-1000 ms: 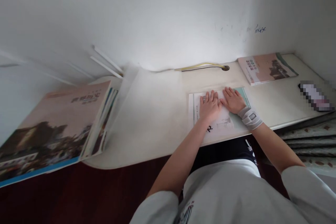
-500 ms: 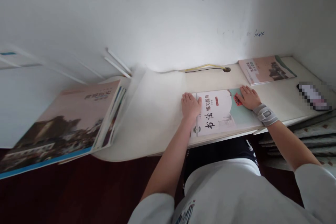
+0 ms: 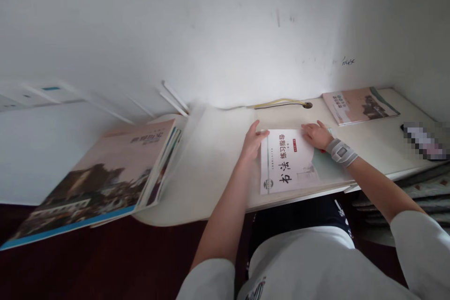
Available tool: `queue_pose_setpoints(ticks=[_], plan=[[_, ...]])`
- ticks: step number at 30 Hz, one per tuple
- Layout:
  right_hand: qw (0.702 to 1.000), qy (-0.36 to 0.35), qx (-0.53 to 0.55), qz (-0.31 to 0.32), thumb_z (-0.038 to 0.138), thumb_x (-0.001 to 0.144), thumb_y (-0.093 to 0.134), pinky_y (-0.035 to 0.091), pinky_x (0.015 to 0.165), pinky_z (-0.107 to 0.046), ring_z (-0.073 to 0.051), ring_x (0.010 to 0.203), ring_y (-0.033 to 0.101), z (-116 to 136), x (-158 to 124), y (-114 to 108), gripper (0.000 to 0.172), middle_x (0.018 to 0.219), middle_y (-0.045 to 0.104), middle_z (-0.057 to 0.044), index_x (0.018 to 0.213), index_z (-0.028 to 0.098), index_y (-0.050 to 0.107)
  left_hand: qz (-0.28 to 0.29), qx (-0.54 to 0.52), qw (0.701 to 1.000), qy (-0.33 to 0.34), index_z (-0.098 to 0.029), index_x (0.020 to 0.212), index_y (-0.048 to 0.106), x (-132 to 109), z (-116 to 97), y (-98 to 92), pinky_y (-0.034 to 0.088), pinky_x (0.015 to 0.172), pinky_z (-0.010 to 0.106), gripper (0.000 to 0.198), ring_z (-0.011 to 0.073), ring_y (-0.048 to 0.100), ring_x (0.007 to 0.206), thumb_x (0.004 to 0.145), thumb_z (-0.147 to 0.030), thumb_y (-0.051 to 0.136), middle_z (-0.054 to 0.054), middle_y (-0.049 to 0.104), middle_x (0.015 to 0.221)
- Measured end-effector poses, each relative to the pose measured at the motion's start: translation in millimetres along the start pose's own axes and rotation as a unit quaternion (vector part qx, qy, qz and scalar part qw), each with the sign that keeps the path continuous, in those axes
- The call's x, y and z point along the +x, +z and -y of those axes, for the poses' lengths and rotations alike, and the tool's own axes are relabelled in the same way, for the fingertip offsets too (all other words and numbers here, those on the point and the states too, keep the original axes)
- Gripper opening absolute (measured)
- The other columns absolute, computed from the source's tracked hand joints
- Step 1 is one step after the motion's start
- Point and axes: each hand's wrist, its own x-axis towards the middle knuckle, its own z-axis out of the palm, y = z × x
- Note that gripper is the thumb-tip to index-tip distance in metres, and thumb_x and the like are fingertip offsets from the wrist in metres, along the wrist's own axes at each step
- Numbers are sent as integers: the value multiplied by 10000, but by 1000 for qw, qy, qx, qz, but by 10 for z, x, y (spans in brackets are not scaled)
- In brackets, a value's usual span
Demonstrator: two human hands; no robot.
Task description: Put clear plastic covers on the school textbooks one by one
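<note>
A workbook (image 3: 298, 168) with a white and pale green cover and Chinese characters lies near the desk's front edge. My left hand (image 3: 251, 143) is at its far left corner, turned on its side. Its thumb reaches onto the corner while the index finger points away, apart from the thumb. Across the upper part of the cover rests my right hand (image 3: 316, 136), fingers spread, with a grey band (image 3: 341, 151) round the wrist. A small red patch on the cover is mostly hidden under this hand.
To the left, a stack of books (image 3: 101, 173) reaches past the desk's rounded end. Another book (image 3: 360, 105) lies at the back right, near a phone (image 3: 423, 140). Yellow and black cables (image 3: 277, 103) run along the wall into a hole.
My left hand has turned from lying flat to sitting on its side at the workbook's corner. My right hand has slid left over the cover, hiding most of the red patch.
</note>
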Motion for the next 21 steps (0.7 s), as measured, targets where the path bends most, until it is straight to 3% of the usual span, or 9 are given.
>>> queue_pose_setpoints(ticks=[2,4,7,11,13,17,21], plan=[[1000,-17,15,2,335,934,313,291,1019,-415,-227,1123,523,8,57,-17,429,1233,576,-135,1283,143,473,64,-53,996,-12,-166,1278,478,42,-31,-49,487,666,287,678,157,626,686,643,-280,688,15,641,756],[999,-29,20,1,358,940,305,352,953,-355,-216,1058,557,-15,75,-47,424,1175,605,-122,1253,150,503,93,-65,993,-23,-145,1078,617,76,-51,-99,473,650,273,524,150,613,670,587,-295,722,16,640,735],[998,-45,34,-4,378,941,299,388,881,-300,-202,994,578,-105,27,-106,430,1115,622,-119,1225,148,525,94,-59,993,-33,-128,850,664,93,-60,-151,458,633,261,379,148,605,665,539,-328,749,26,647,730],[996,-47,79,-12,371,929,309,392,879,-294,-200,996,570,-377,-138,-202,408,1098,629,-112,1152,151,571,78,-62,994,-38,-130,789,660,50,-75,-162,445,616,259,373,137,587,625,517,-365,758,12,630,673],[993,-26,118,-16,390,915,324,409,843,-293,-198,951,577,-577,-241,-253,399,1044,646,-102,1074,156,605,67,-66,995,-38,-131,776,655,23,-92,-150,446,616,259,370,136,586,622,521,-381,750,11,626,660],[968,56,243,-19,519,854,379,436,661,-267,-155,673,552,-939,-423,-325,428,728,629,-43,856,161,614,66,-66,995,-43,-127,735,631,-2,-116,-106,473,644,290,373,169,615,661,552,-443,708,39,640,672],[941,151,303,3,563,832,376,403,541,-227,-106,524,468,-1028,-480,-294,450,539,511,18,684,171,541,65,-14,996,-61,-119,706,607,29,-81,-39,491,643,350,367,230,638,693,628,-477,618,92,650,683]])
